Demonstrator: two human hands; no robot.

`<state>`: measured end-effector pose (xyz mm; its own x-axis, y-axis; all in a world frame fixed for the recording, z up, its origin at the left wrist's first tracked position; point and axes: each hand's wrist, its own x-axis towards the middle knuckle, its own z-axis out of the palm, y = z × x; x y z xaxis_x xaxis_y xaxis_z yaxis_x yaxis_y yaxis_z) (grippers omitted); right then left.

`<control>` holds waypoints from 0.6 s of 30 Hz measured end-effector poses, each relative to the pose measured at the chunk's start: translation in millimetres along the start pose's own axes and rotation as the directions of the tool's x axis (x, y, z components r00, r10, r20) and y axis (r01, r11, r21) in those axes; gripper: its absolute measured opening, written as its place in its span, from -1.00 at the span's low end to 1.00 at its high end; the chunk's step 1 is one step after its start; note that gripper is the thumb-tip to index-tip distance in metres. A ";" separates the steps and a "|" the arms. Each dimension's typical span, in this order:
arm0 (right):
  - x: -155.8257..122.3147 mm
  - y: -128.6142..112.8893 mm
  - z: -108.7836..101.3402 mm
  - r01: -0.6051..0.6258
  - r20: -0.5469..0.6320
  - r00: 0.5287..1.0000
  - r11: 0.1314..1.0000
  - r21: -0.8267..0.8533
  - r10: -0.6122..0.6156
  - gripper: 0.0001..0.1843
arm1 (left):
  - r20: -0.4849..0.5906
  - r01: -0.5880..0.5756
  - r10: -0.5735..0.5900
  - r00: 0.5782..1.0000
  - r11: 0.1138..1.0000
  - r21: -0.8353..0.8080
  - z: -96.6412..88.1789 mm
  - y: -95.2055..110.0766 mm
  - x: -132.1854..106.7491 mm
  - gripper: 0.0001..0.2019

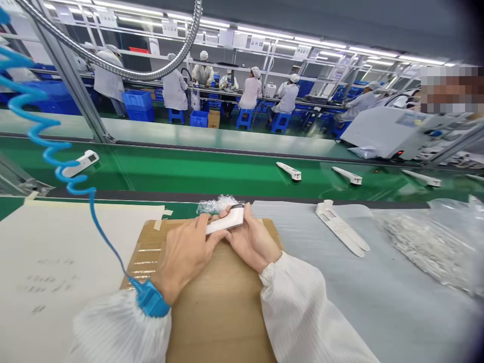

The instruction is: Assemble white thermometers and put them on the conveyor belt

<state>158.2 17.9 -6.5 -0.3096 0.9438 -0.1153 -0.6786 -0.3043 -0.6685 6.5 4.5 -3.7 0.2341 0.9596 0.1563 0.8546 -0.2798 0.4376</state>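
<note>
This is a factory floor, an electronics assembly hall with long production lines. A green conveyor belt (189,169) runs just ahead of the workbench, carrying white plastic handheld devices (290,171) spaced along it. Beyond it, workers in white smocks and caps (174,89) sit or stand at a second line, with blue plastic stools (176,115) and stacked blue crates (138,106) on the floor beside them. Rows of fluorescent tube lights (264,38) hang overhead from a white metal frame. The clearest sign of electronics work is close by: a blue anti-static wrist strap (153,298) with a coiled cord (41,126), worn over a white cleanroom sleeve (121,327).
</note>
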 end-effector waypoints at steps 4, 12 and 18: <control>-3.2 15.4 9.1 0.007 0.028 1.000 0.998 -0.056 -0.005 -0.60 | -0.284 -0.188 0.142 0.948 0.972 -0.141 6.7 3.9 -3.8 -0.57; -9.6 22.1 19.0 0.060 -0.062 0.996 0.995 -0.084 -0.066 -0.63 | -0.397 -0.351 0.306 0.865 0.935 -0.043 4.1 15.7 -9.1 -0.69; -5.7 20.5 14.9 0.050 -0.083 0.995 0.994 -0.100 -0.059 -0.54 | -0.248 -0.227 0.168 0.954 0.946 -0.232 -1.4 11.2 -4.9 -0.64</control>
<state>136.1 4.3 -8.5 -0.2129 0.9675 -0.1365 -0.6232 -0.2420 -0.7437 14.2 -3.4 1.7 0.2523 0.8606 0.4423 0.6477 -0.4898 0.5836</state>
